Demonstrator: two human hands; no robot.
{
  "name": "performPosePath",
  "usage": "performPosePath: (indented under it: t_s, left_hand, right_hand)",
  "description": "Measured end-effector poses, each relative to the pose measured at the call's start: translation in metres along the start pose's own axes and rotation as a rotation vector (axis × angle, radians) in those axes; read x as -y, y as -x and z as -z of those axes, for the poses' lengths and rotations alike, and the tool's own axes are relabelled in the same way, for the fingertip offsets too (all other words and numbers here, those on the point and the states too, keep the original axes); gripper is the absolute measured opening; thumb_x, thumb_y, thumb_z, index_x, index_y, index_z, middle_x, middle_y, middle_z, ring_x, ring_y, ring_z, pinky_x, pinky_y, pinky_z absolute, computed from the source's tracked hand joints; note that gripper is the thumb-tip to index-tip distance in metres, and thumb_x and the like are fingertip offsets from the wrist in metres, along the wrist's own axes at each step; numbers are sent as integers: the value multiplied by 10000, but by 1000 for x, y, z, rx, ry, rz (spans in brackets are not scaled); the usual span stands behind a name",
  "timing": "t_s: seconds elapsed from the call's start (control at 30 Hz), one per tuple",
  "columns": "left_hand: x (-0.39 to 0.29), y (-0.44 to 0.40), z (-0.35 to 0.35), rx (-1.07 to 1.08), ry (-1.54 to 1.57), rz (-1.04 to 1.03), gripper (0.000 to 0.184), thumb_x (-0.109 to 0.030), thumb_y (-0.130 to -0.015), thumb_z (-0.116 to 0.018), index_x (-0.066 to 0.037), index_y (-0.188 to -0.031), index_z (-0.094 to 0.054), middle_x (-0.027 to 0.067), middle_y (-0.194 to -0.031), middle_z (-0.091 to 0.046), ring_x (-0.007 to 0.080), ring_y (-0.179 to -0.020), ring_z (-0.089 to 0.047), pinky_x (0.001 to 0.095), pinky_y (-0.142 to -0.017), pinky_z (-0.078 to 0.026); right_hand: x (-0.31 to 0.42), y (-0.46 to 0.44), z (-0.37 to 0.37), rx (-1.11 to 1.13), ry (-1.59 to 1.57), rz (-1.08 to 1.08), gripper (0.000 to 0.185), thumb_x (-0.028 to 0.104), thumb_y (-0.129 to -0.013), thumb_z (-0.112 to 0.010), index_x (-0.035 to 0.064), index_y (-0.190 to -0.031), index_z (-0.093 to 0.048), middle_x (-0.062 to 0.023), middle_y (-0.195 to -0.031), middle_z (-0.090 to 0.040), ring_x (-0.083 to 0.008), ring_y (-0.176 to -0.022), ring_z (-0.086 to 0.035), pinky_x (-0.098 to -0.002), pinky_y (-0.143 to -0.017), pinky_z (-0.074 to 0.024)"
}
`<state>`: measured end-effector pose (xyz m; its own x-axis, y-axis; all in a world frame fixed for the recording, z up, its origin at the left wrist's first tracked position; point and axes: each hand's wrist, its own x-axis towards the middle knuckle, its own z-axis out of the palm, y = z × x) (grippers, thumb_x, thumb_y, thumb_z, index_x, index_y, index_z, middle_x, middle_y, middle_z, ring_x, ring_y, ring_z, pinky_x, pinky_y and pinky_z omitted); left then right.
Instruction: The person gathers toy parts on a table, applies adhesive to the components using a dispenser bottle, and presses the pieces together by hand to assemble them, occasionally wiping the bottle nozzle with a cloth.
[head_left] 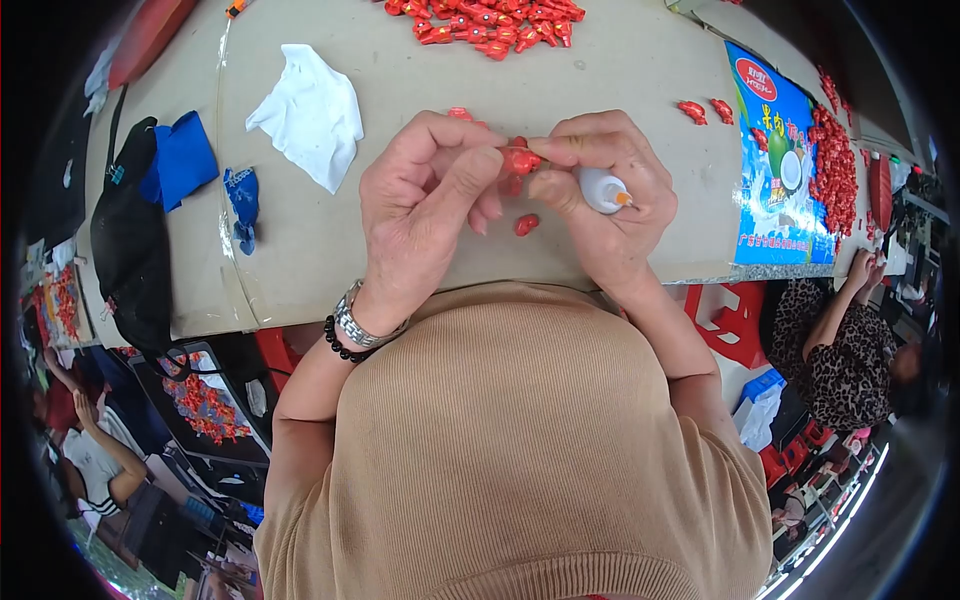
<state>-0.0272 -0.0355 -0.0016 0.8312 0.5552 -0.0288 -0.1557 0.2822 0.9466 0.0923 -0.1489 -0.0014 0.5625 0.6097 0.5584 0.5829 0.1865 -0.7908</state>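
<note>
My left hand [425, 195], with a watch and a dark bead bracelet at its wrist, pinches a small red plastic piece [522, 161] between thumb and forefinger. From the other side my right hand [618, 185] grips the same piece with its fingertips. A white squeeze bottle [598, 190] with an orange tip is tucked in the right palm, pointing down to the right. One loose red part [526, 225] lies on the table just below my fingers. More red parts [460, 114] show behind the left hand, partly covered by it.
A heap of red pieces [490, 25] lies at the far edge. A white cloth [307, 115], blue cloths [187, 160] and a black bag [135, 240] are at left. On the right are a printed blue sheet [775, 205] and another red pile [832, 165]. Other people sit on both sides.
</note>
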Motion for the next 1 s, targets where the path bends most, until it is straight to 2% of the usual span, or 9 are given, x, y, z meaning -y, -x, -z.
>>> performPosePath:
  t_s: [0.03,0.2,0.33,0.4,0.43,0.5,0.7,1.0]
  left_hand:
    - [-1,1,-1,0,1,-1,121,-111,-925,-590,3,-957,-568,64,-802,-654,53,-604,-562,186,-502,-445]
    - [-9,4,-10,-94,-28,3,140,-32,-896,-603,18,-1025,-582,73,-845,-675,51,-638,-576,183,-521,-458]
    - [-3,7,-5,-51,-62,-48,165,-12,-890,-604,18,-1052,-593,65,-832,-673,58,-648,-588,187,-534,-473]
    - [-1,9,-4,-21,-105,-80,173,18,-899,-581,49,-1068,-564,101,-878,-659,115,-683,-615,226,-572,-505]
    - [0,10,-4,-22,-105,-80,173,18,-899,-581,49,-1068,-564,101,-878,-659,115,-683,-615,226,-572,-505]
    - [4,9,-5,-41,-151,-161,154,32,-867,-614,17,-1020,-617,64,-814,-673,68,-642,-606,194,-543,-493]
    - [6,7,-2,5,-234,-311,130,22,-846,-646,31,-975,-634,63,-745,-671,74,-581,-610,199,-523,-493]
    - [5,6,-6,-18,-271,-335,123,5,-838,-664,35,-953,-633,73,-712,-667,87,-580,-623,207,-505,-489]
  right_hand:
    - [0,0,-1,-29,-4,1,256,-15,-627,-793,31,-852,-680,-85,-753,-638,-173,-658,-615,-265,-540,-492]
    - [7,1,-3,-41,24,-40,260,-27,-633,-793,27,-849,-660,-95,-778,-662,-169,-669,-632,-263,-545,-503]
    - [10,3,-4,-50,18,-72,259,-47,-637,-786,26,-848,-655,-102,-790,-673,-171,-668,-641,-262,-550,-510]
    - [9,6,-5,-58,3,-58,259,-48,-640,-784,28,-852,-657,-101,-783,-671,-173,-662,-641,-263,-553,-513]
    - [8,7,-6,-65,-15,-44,259,-49,-643,-783,29,-856,-659,-99,-777,-669,-175,-656,-640,-265,-557,-515]
    - [9,11,-6,-56,-42,-72,255,-44,-649,-783,28,-861,-661,-97,-767,-666,-178,-653,-640,-268,-566,-518]
    - [9,17,-4,-27,-128,-127,233,-19,-674,-784,25,-869,-664,-97,-735,-657,-180,-642,-639,-272,-597,-526]
    - [8,18,-4,-35,-177,-163,219,-17,-683,-782,24,-859,-659,-99,-731,-655,-174,-634,-641,-259,-579,-520]
